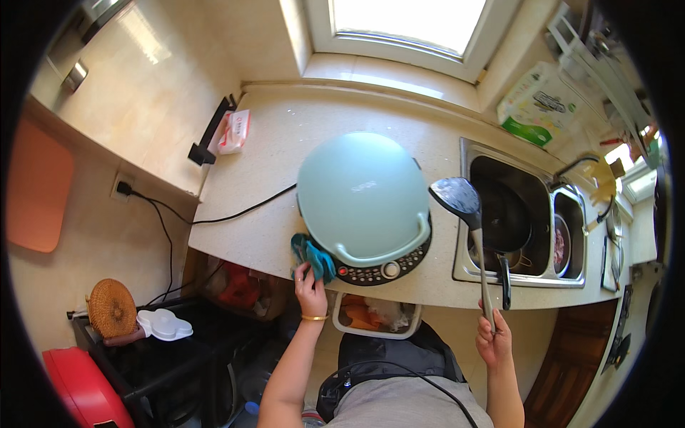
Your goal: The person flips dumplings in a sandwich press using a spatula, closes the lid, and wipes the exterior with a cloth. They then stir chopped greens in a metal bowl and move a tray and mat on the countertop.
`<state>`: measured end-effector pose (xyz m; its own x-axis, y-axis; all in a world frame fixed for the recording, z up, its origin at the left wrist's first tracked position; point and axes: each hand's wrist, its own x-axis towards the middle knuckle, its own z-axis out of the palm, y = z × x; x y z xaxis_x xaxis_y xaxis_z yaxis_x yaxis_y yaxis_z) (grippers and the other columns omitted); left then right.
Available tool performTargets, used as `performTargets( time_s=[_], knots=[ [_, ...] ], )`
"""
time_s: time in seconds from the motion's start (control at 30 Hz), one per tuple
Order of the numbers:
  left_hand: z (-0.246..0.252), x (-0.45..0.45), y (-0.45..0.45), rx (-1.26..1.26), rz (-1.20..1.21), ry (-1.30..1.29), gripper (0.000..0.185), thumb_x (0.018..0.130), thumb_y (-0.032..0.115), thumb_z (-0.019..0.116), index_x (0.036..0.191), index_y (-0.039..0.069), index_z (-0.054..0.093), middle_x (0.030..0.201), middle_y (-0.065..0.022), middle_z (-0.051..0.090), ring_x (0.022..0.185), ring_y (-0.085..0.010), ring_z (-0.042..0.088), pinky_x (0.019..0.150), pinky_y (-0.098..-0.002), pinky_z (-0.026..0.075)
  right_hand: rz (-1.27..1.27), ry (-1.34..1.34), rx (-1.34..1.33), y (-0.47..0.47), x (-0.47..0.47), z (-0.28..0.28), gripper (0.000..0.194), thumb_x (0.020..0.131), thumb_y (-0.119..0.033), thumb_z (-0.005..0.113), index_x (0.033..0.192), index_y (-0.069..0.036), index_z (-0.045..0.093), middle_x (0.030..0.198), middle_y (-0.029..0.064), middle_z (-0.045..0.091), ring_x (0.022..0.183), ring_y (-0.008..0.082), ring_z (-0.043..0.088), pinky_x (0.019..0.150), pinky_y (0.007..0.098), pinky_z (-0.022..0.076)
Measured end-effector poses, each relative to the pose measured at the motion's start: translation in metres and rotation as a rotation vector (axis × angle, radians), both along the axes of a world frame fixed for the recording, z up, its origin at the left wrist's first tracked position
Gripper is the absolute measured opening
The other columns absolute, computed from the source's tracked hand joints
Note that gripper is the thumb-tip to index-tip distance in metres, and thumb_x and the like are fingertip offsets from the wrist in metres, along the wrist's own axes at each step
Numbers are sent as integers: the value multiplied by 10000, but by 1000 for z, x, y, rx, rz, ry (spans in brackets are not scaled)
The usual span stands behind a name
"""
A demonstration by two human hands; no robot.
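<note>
My left hand (310, 294) pinches a crumpled teal cloth (321, 262) at the counter's front edge. Right beside the cloth stands a round electric baking pan (364, 198) with its pale green lid down; the curved lid handle (425, 235) faces front right, above a black control panel (364, 274) with a dial. In my right hand (493, 337) is a long-handled cooking spatula (484, 278), gripped low on its metal handle. Its broad dark head (456, 195) points up and away, between the baking pan and the sink, with a wet-looking shine.
At right, a double steel sink (465, 273) holds a black frying pan (497, 214) and a bowl of reddish food (559, 243). A black power cord (241, 213) crosses the counter to a wall socket (122, 187). A lined bin (377, 334) stands below the counter edge.
</note>
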<state>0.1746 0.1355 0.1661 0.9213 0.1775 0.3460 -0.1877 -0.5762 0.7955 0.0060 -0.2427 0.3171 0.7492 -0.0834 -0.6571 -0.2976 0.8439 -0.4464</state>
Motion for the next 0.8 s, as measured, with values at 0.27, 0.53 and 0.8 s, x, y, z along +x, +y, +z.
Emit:
performTargets(
  time_s=[0.27, 0.53, 0.8],
  knots=[
    [141, -62, -49, -209, -123, 37, 331, 894, -77, 573, 1201, 2, 666, 1146, -91, 594, 1058, -198, 583, 965, -311, 440, -17, -125, 187, -65, -20, -16, 429, 1062, -298, 417, 1400, -36, 445, 722, 3, 460, 502, 60, 306, 426, 207, 256],
    [231, -23, -204, -983, -285, 309, 361, 978, 84, 602, 1312, -50, 574, 1208, -76, 640, 1077, -157, 605, 996, -291, 442, 96, -207, 227, -176, -43, -28, 427, 1043, -315, 464, 1357, -27, 484, 713, 18, 460, 478, 71, 296, 404, 212, 255],
    [182, 136, -316, -654, -301, 108, 343, 961, 120, 640, 1282, -2, 631, 1075, -30, 674, 970, -124, 601, 930, -270, 474, 152, -265, 169, -240, -31, -14, 424, 1046, -302, 467, 1350, -8, 499, 727, 28, 479, 492, 58, 299, 420, 200, 275]
  ],
)
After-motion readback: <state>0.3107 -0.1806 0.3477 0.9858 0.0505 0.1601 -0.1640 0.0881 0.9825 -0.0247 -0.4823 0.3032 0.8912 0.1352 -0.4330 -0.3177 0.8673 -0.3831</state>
